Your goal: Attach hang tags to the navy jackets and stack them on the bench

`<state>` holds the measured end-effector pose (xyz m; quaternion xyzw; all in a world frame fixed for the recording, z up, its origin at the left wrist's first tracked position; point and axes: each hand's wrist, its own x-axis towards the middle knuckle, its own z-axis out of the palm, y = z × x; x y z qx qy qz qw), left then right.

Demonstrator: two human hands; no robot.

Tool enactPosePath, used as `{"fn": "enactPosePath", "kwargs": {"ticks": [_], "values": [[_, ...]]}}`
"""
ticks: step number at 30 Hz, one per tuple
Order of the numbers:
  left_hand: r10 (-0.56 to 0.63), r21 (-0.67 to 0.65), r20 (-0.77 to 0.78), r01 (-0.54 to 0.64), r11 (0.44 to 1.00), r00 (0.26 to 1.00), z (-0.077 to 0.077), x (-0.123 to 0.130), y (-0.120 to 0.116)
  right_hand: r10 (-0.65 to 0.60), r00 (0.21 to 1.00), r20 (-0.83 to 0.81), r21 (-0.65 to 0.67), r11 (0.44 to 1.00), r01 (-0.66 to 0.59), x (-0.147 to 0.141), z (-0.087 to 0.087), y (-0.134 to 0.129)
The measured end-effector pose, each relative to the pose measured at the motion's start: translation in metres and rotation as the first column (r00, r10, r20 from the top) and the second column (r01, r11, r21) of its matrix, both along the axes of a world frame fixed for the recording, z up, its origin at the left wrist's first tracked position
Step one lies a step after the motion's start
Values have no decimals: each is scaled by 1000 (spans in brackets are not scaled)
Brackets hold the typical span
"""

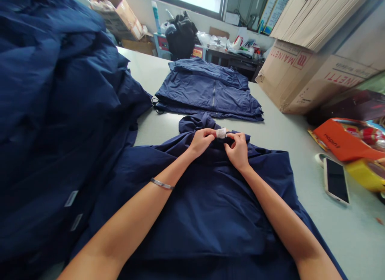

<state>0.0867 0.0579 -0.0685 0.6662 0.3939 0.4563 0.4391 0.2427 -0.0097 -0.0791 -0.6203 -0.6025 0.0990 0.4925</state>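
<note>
A dark blue jacket lies spread out in front of me, its collar end away from me. At the collar, a small white label with fine print stands up between my hands. My left hand is closed in a pinch at the label's left edge. On the other side, my right hand pinches the jacket's collar fabric close to the label's right edge. A bunched blue piece, perhaps the hood, sits just beyond my fingers.
Beyond it lies a folded blue jacket with a zip. A big heap of blue garments rises at the left. On the right are cardboard boxes, an orange bag, yellow tape and a phone on the table.
</note>
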Motion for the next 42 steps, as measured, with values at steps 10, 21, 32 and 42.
{"fn": "enactPosePath", "kwargs": {"ticks": [10, 21, 32, 42], "values": [[128, 90, -38, -124, 988, 991, -3, 1, -1, 222, 908, 354, 4, 971, -239, 12, 9, -8], [95, 13, 33, -95, 995, 995, -2, 4, -4, 56, 998, -35, -209, 976, -62, 9, 2, 3], [5, 96, -11, -4, 995, 1000, 1, 0, -3, 122, 779, -615, -149, 952, -267, 11, 9, 12], [-19, 99, -62, 25, 995, 998, 2, -2, -2, 116, 561, -820, -109, 930, -352, 13, 11, 11]]}}
